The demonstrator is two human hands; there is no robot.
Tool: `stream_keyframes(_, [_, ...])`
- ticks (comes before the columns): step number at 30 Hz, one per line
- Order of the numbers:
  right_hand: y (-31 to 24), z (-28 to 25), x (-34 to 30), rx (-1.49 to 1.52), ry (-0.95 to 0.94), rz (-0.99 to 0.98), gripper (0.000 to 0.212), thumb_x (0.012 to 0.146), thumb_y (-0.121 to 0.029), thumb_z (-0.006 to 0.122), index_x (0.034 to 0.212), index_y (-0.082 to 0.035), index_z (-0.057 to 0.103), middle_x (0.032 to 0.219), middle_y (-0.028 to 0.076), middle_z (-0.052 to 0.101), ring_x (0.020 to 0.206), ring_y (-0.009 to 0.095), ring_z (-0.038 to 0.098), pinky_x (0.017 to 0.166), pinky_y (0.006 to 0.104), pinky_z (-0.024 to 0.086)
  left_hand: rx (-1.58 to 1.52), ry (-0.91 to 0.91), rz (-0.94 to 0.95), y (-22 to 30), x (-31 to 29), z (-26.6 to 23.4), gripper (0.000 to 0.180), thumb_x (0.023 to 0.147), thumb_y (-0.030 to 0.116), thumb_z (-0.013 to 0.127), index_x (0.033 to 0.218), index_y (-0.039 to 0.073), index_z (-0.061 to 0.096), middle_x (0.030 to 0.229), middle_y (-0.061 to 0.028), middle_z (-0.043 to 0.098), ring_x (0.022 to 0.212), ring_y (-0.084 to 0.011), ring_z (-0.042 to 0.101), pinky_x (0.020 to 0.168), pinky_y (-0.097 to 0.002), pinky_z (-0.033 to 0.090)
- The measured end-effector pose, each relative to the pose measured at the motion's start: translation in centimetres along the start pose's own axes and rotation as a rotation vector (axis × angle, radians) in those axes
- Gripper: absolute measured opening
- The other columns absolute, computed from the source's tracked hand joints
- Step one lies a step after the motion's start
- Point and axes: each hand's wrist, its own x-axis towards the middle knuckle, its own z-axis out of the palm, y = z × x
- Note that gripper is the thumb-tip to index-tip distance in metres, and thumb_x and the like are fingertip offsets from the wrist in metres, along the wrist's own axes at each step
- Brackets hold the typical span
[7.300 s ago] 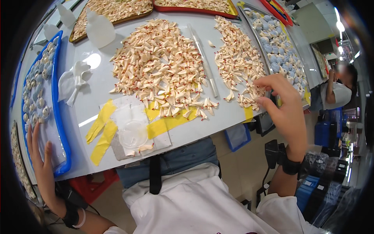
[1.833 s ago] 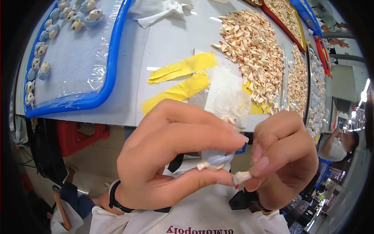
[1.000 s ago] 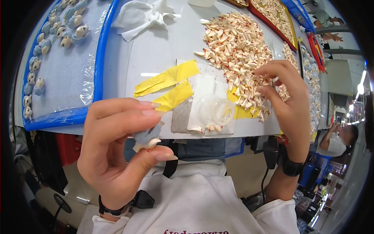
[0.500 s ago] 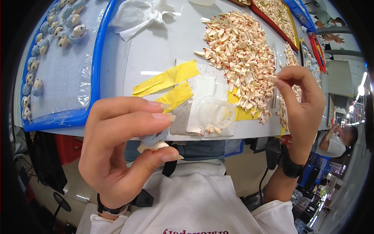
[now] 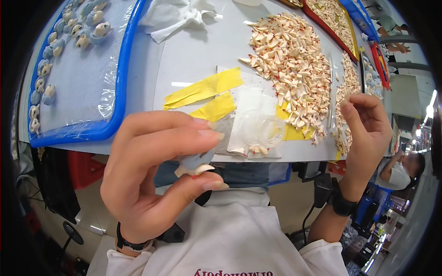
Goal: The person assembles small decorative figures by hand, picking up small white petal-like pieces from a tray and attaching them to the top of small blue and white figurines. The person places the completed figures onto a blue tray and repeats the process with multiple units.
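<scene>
Between the thumb and fingers of my left hand (image 5: 142,179) is a small figurine head (image 5: 195,161) with blue-grey hair, held above the table's near edge. A cream piece with a red mark sits at its underside by my thumb, and my fingers cover much of the head. My right hand (image 5: 366,126) is raised beside a second heap of cream pieces (image 5: 347,83). Its thumb and index finger are pinched together; what they hold, if anything, cannot be made out. A large pile of small cream, red-tipped pieces (image 5: 294,73) lies between the hands, further back.
At left, a blue-rimmed tray (image 5: 120,87) holds several figurine heads. Yellow tape strips (image 5: 205,89), a clear round cup (image 5: 271,131) and a white cloth (image 5: 177,16) lie on the table. A red tray (image 5: 329,25) of pieces stands at the back right; another person (image 5: 396,175) is further right.
My right hand has moved right, away from the large pile, and its fingers have curled in. My left hand still grips the figurine head, slightly further right in the picture.
</scene>
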Motion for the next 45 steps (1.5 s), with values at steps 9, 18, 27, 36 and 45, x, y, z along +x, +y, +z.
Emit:
stream_keyframes(9, [0.1, 0.0, -1.0, 0.025, 0.056, 0.041, 0.016, 0.079, 0.001, 0.062, 0.095, 0.003, 0.058, 0.090, 0.008, 0.062, 0.082, 0.011, 0.059, 0.074, 0.0207, 0.045, -0.010, -0.009, -0.001, -0.1, -0.1, 0.2, 0.042, 0.067, 0.011, 0.076, 0.100, -0.002, 0.054, 0.101, -0.0167, 0.049, 0.076, -0.0179, 0.057, 0.062, -0.0239, 0.048])
stream_keyframes(18, [-0.7, 0.1, -2.4, -0.076, 0.070, -0.182, 0.011, 0.081, 0.004, 0.056, 0.090, 0.005, 0.061, 0.097, 0.015, 0.061, 0.089, 0.016, 0.057, 0.078, 0.0246, 0.044, -0.164, 0.003, -0.094, 0.1, -0.1, 0.6, 0.046, 0.066, 0.014, 0.077, 0.101, -0.001, 0.051, 0.101, -0.0164, 0.049, 0.075, -0.0198, 0.058, 0.061, -0.0233, 0.048])
stream_keyframes(27, [-4.1, 2.1, -3.5, 0.118, 0.030, -0.117, 0.011, 0.083, 0.001, 0.055, 0.093, 0.006, 0.057, 0.085, 0.015, 0.062, 0.076, 0.016, 0.057, 0.069, 0.0258, 0.045, -0.362, 0.077, -0.186, 0.2, -0.3, 1.6, 0.055, 0.063, 0.024, 0.081, 0.100, 0.002, 0.047, 0.095, -0.0121, 0.052, 0.077, -0.0186, 0.059, 0.059, -0.0218, 0.048])
stream_keyframes(36, [-4.2, 4.3, -2.9, 0.126, 0.023, -0.289, 0.010, 0.084, 0.001, 0.053, 0.093, 0.005, 0.056, 0.079, 0.012, 0.061, 0.069, 0.013, 0.058, 0.063, 0.0224, 0.046, -0.381, 0.013, -0.113, -0.5, -0.9, 0.7, 0.048, 0.061, 0.020, 0.081, 0.095, 0.005, 0.051, 0.098, -0.0130, 0.050, 0.081, -0.0223, 0.058, 0.066, -0.0251, 0.048])
stream_keyframes(45, [-4.8, 4.4, -3.0, 0.084, -0.067, -0.204, 0.009, 0.085, 0.000, 0.053, 0.092, 0.006, 0.055, 0.079, 0.014, 0.062, 0.065, 0.016, 0.060, 0.062, 0.0238, 0.050, -0.380, -0.086, 0.002, -1.0, -0.3, 0.4, 0.034, 0.066, 0.014, 0.078, 0.089, 0.005, 0.055, 0.101, -0.0138, 0.048, 0.081, -0.0228, 0.059, 0.067, -0.0261, 0.050])
